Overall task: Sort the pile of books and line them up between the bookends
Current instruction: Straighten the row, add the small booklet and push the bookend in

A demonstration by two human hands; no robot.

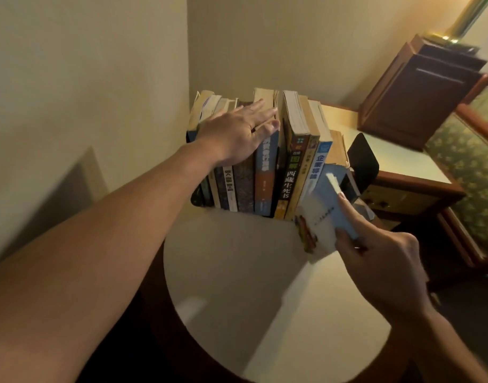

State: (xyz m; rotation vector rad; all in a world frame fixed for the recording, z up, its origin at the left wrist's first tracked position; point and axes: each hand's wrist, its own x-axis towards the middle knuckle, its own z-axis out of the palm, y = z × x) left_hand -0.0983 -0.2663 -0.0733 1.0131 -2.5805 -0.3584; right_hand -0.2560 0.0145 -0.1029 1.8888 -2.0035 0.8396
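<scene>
Fingers straight, the left hand (237, 136) presses the row of books (265, 172); the right hand (384, 264) pinches a book (325, 217), seemingly at the row's end.

I log from the head view: table (265, 299) white | bookend (363, 158) black | books (295, 111) yellowed page tops | speckled grey spine (244, 186) | blue-over-orange spine (266, 172) | black spine (291, 178) with yellow characters | tilted book (328, 217) pale blue, multicoloured strip | box (411, 89) dark brown | upholstery (464, 175) green floral | pole (464, 20) brass | wall (85, 64) beige
</scene>
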